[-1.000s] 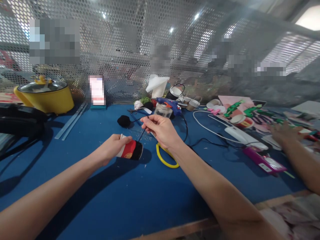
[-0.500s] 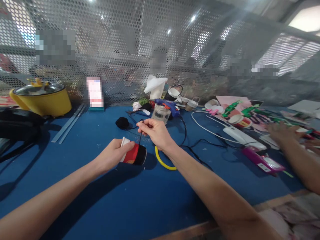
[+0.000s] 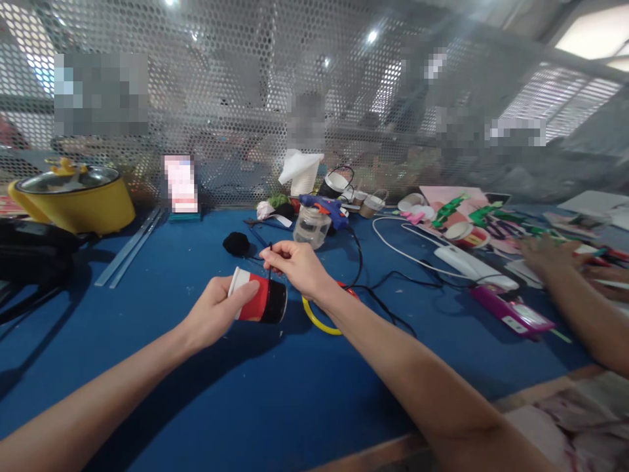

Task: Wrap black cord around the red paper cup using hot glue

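Observation:
Lying on its side in my left hand (image 3: 216, 308) is a red and white paper cup (image 3: 256, 298), its base end pointing right. Black yarn (image 3: 276, 303) covers the base end in a band. My right hand (image 3: 295, 262) is closed, pinching a strand of the yarn just above the cup. A small black yarn ball (image 3: 236, 243) rests on the table behind the cup. Beneath my right forearm, a yellow ring (image 3: 318, 321) is partly hidden. A blue glue gun (image 3: 325, 208) lies across a clear jar (image 3: 312, 227) beyond my right hand.
A yellow pot (image 3: 73, 196) and a phone (image 3: 181, 183) stand at the back left. Clear strips (image 3: 128, 249) lie near them. To the right are a white power strip (image 3: 474, 267), a purple box (image 3: 511, 311), cables and crafts. Another person's hand (image 3: 550, 255) reaches in there.
My right hand has drawn slightly closer to the cup, and the strand between them looks shorter. The cup has tilted a little in my left hand. The whole view has shifted slightly.

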`<state>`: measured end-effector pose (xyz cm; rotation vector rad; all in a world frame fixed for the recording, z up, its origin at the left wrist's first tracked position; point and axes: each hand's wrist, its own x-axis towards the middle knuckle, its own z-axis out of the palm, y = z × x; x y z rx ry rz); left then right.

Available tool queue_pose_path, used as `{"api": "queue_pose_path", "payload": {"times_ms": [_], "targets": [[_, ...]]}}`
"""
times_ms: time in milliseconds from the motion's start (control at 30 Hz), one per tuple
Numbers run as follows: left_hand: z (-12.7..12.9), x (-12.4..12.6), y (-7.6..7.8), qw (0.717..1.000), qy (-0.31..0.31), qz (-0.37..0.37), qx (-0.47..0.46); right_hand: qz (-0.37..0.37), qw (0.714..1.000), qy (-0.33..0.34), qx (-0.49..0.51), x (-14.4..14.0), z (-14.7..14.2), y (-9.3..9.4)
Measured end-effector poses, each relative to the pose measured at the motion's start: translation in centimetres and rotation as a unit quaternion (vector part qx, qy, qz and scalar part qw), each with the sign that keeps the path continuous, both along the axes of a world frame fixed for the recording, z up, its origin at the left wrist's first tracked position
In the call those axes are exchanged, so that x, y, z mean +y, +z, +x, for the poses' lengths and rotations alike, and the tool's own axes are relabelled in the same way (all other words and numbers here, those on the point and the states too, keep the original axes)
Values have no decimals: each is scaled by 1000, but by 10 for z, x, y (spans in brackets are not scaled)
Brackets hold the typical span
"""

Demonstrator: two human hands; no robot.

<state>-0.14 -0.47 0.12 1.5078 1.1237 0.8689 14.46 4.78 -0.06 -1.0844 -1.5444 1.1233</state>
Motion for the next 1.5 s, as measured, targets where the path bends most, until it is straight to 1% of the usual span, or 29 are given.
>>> {"api": "queue_pose_path", "payload": {"times_ms": [167, 267, 400, 500, 633, 967, 1167, 1333, 1433, 1500], "targets": [[0, -1, -1, 1000, 13, 26, 6, -6, 1000, 14, -5, -1, -1, -1], [0, -1, -2, 999, 20, 30, 13, -3, 1000, 8, 0, 1, 0, 0], [-1, 2, -2, 999, 15, 31, 30, 41, 999, -16, 10, 4, 5, 3], [-1, 5, -2, 997, 26, 37, 61, 74, 997, -32, 12, 5, 8, 5], [-1, 6, 0, 996, 29, 31, 85, 85, 996, -34, 6, 6, 10, 4], [-3, 1, -4, 994, -20, 75, 72, 30, 999, 6, -13, 2, 3, 1], [-2, -2, -1, 987, -30, 132, 83, -8, 999, 30, -20, -2, 1, 2], [-4, -1, -3, 978, -30, 184, 93, -9, 998, 61, -33, -5, 1, -1], [-6, -2, -4, 971, -35, 217, 99, -31, 994, 83, -61, -5, 2, -5], [-6, -2, -3, 968, -52, 227, 99, -44, 988, 106, -107, -3, 2, -7]]}}
